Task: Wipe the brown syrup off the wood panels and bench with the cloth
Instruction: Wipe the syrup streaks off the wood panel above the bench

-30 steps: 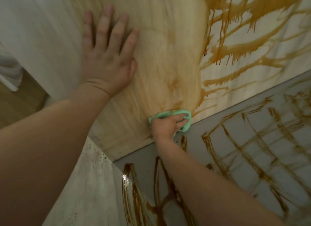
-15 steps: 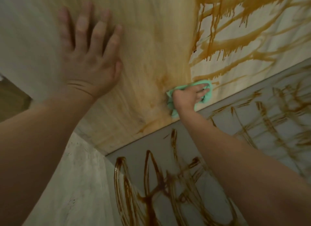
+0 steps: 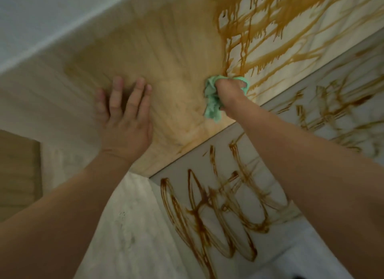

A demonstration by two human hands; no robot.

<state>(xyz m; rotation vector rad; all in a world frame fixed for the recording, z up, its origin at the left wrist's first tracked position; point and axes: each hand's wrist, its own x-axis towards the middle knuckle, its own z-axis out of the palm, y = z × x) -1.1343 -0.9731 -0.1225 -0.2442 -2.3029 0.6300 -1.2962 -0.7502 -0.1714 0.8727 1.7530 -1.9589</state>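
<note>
My right hand (image 3: 229, 93) grips a bunched mint-green cloth (image 3: 212, 104) and presses it against the upright wood panel (image 3: 166, 56), just above where the panel meets the bench. The panel is smeared tan around the cloth. Thick brown syrup streaks (image 3: 270, 39) run down the panel to the right of the cloth. My left hand (image 3: 124, 120) lies flat on the smeared panel with fingers spread, left of the cloth. The grey bench top (image 3: 291, 145) below carries looping dark brown syrup lines (image 3: 207, 212).
A pale wall (image 3: 41, 18) rises above the panel's upper edge. A whitish side face of the bench (image 3: 128, 226) drops below the panel's lower left corner. A brown floor patch (image 3: 18, 170) shows at the far left.
My right hand has carried the cloth up and to the right along the panel's foot, reaching the edge of the thick streaks. The cloth now hangs more bunched below my fist. The camera view has shifted.
</note>
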